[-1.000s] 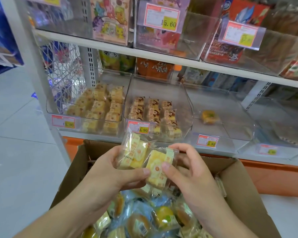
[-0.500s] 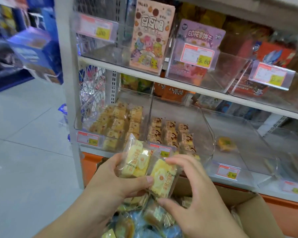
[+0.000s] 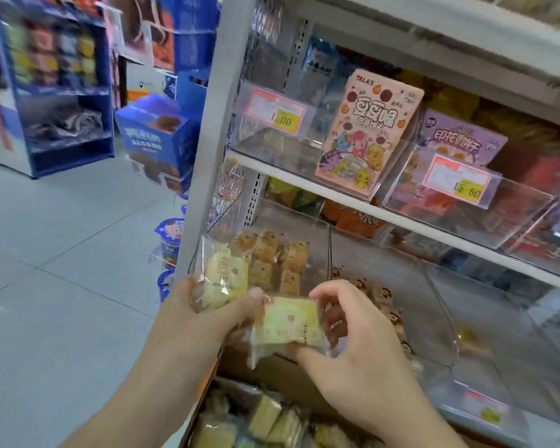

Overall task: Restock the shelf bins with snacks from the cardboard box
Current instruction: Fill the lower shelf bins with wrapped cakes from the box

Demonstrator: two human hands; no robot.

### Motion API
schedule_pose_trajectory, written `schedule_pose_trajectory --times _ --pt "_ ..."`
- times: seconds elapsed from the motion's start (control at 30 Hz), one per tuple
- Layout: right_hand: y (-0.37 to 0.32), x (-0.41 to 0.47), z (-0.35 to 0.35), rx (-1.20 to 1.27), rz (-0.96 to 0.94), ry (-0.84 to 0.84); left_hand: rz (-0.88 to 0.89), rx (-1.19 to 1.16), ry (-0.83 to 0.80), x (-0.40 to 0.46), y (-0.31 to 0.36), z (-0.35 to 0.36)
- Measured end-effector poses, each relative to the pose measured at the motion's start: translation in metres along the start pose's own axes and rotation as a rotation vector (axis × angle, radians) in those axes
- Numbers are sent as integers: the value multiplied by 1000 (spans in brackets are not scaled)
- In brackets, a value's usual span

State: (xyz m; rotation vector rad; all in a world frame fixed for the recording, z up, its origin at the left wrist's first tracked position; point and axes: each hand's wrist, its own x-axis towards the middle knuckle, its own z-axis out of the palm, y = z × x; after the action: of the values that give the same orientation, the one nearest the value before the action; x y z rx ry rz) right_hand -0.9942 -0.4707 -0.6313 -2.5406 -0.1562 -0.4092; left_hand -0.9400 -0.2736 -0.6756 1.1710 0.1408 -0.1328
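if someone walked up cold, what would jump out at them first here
Centre frame, the left hand and right hand each grip a wrapped yellow cake: upper packet, lower packet. Behind them is a clear bin of similar cakes. On the shelf above stands a pink cartoon snack box beside orange price tags.

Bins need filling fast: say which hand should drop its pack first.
Probably the left hand: its yellow cake pack is raised right before the leftmost bin of matching cakes. The right hand pinches its pack lower.
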Motion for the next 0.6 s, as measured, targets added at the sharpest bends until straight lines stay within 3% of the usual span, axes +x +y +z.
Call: schedule_pose_trajectory --times 0.1,0.27,0.43,0.6 --pt "-5 2 11 94 147 104 9 -99 71 6 3 -6" --pt "-14 6 29 179 295 219 -58 -145 -110 0 1 1" --pt "-22 -3 25 328 198 -85 -62 -192 -104 4 4 -4" --pt "-18 6 10 85 0 -185 -57 -123 -98 16 7 -17"
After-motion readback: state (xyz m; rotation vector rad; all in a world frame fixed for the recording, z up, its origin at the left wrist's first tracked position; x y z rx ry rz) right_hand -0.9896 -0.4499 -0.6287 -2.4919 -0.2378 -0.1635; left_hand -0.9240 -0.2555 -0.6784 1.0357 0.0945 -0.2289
